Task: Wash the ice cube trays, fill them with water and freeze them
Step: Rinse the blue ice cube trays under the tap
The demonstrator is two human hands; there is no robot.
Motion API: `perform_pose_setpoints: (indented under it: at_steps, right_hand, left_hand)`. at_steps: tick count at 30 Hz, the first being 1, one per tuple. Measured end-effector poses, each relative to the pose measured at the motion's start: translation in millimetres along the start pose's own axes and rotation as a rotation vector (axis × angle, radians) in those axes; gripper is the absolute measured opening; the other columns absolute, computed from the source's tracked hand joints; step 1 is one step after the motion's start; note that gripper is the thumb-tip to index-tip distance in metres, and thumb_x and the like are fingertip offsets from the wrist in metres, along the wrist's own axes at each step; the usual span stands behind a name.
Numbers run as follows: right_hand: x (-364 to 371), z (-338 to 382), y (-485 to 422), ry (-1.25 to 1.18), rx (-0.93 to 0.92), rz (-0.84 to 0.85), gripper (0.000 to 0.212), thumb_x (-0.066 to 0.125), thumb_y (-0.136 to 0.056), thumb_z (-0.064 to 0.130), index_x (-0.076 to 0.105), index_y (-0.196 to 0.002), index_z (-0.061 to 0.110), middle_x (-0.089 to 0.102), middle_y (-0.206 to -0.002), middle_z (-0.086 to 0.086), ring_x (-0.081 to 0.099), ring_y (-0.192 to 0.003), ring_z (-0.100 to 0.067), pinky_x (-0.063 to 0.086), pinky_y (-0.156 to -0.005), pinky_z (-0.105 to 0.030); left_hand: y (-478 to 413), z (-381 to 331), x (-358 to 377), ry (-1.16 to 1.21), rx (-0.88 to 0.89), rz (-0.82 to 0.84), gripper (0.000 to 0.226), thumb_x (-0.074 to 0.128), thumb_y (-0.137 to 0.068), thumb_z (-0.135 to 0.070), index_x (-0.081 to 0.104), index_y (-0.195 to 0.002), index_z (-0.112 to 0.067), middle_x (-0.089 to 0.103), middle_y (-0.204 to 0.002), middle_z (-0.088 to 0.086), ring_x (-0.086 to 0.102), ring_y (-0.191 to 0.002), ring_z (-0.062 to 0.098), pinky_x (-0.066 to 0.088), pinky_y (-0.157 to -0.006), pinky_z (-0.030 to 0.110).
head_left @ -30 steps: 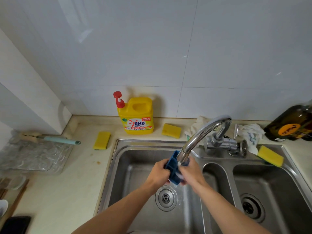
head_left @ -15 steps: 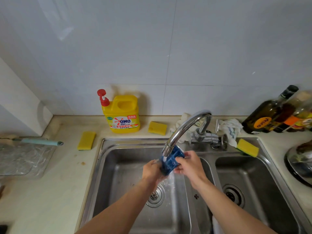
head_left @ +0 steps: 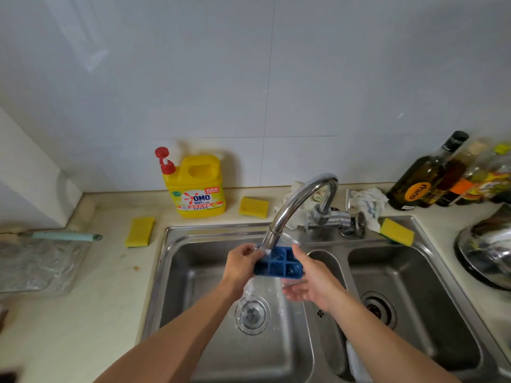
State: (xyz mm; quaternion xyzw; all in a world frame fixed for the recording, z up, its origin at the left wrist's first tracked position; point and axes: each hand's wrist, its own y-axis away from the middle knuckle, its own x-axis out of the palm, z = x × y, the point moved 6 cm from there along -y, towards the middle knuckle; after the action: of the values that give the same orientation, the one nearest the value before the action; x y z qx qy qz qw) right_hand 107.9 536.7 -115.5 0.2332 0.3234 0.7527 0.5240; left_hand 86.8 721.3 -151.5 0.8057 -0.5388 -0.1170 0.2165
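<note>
A small blue ice cube tray (head_left: 279, 263) with open cells facing up sits level under the spout of the chrome tap (head_left: 297, 205), and water runs onto its left end and spills down into the left sink basin (head_left: 193, 313). My left hand (head_left: 241, 265) grips the tray's left end. My right hand (head_left: 309, 280) holds the right end, thumb along its edge and fingers underneath.
A yellow detergent jug (head_left: 195, 186) stands behind the sink, with yellow sponges (head_left: 139, 231) (head_left: 253, 207) (head_left: 396, 231) around it. A crumpled cloth (head_left: 367, 203) lies by the tap. Bottles (head_left: 431, 175) and a steel lid (head_left: 486, 250) crowd the right counter. A knife (head_left: 66, 235) lies left.
The tray has turned from tilted on edge under the spout to lying flat with its cells up. Both hands shifted to its two ends.
</note>
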Motion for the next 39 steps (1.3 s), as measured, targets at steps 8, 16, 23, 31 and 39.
perform_pose_setpoints:
  at_steps: [8,16,23,31,39]
  right_hand:
    - [20.5,-21.2,-11.0,-0.109,0.099,0.071,0.050,0.055,-0.099,0.054,0.066,-0.121,0.009,0.069,-0.096,-0.019,0.061,-0.062,-0.026,0.047,-0.051,-0.028]
    - [2.5,-27.6,0.0,0.291,-0.261,-0.167,0.019,0.071,-0.091,0.039,0.064,-0.103,0.026,0.069,-0.102,0.000,0.068,-0.076,-0.012,0.059,-0.068,-0.027]
    - [-51.5,-32.6,28.1,0.714,-0.587,-0.481,0.037,0.066,-0.093,0.044,0.058,-0.125,0.026,0.052,-0.114,0.011,0.052,-0.098,-0.001,0.038,-0.083,-0.015]
    - [-109.2,13.5,84.4,0.641,-0.824,-0.725,0.043,0.065,-0.092,0.043,0.060,-0.125,0.016,0.057,-0.121,0.002,0.058,-0.103,-0.010,0.043,-0.086,-0.022]
    - [-187.4,5.3,83.2,0.711,-0.853,-0.785,0.042,0.060,-0.099,0.039,0.055,-0.129,0.011,0.054,-0.129,-0.006,0.057,-0.113,-0.017,0.050,-0.091,-0.024]
  left_hand:
    - [13.8,-2.0,-22.9,-0.080,0.061,0.105,0.022,0.066,-0.095,-0.007,0.074,-0.111,-0.019,0.075,-0.104,0.004,0.071,-0.099,0.022,0.060,-0.088,0.035]
    - [14.4,38.9,-18.2,-0.702,0.053,0.174,0.021,0.053,-0.100,-0.010,0.071,-0.112,-0.014,0.072,-0.104,0.003,0.062,-0.081,0.007,0.050,-0.075,0.022]
    - [13.7,63.3,24.4,-0.964,0.116,0.222,0.022,0.048,-0.102,-0.017,0.070,-0.102,-0.018,0.073,-0.102,0.004,0.062,-0.078,0.012,0.046,-0.062,0.019]
    - [23.8,46.5,72.4,-0.920,0.229,0.309,0.015,0.056,-0.102,-0.029,0.064,-0.090,-0.032,0.069,-0.092,-0.009,0.063,-0.080,0.001,0.046,-0.065,0.013]
    - [34.6,22.0,114.6,-1.024,0.362,0.254,0.018,0.054,-0.101,-0.030,0.071,-0.093,-0.027,0.074,-0.091,-0.007,0.068,-0.084,0.011,0.054,-0.073,0.027]
